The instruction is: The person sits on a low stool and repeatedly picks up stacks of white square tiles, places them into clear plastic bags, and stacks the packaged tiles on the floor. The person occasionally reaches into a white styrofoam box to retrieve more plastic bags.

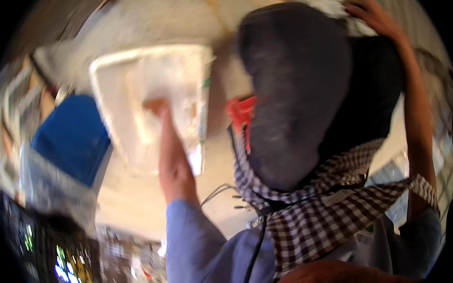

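My left arm stretches into a white rectangular tub (99, 89), and my left hand (157, 107) is over its inside. The tub has pale residue on its walls. Motion smears that hand's fingers, and whether anything is in them is not clear. My right hand (365, 10) is at the far right, beyond my knee, beside pale blurred things. Its fingers look bent, but what they touch cannot be made out. A red object (241, 113), its kind unclear, shows between the tub and my dark-trousered leg (295, 88).
Left of the tub is a blue container (72, 135) with clear plastic sheeting (56, 179) by it. A dark crate (65, 260) stands at the lower left. A brown-and-white checked cloth (326, 218) lies across my lap. Thin dark cables (218, 191) hang beside it.
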A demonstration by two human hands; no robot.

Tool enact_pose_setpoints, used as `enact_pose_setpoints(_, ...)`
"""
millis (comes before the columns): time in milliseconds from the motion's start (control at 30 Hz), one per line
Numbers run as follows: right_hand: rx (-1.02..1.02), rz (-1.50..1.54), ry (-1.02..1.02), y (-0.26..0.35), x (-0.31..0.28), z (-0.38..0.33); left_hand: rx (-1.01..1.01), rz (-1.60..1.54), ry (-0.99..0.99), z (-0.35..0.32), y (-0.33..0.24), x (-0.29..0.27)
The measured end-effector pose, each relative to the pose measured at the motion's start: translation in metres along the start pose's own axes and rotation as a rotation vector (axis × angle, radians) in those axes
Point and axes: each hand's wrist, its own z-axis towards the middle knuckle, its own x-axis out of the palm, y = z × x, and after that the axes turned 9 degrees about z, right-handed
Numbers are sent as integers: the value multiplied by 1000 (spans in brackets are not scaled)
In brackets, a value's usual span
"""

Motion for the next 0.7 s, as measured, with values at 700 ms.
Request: enact_pose_setpoints(700,-129,111,-263,-13,-6,-14,-73,-854,-138,-149,69,-100)
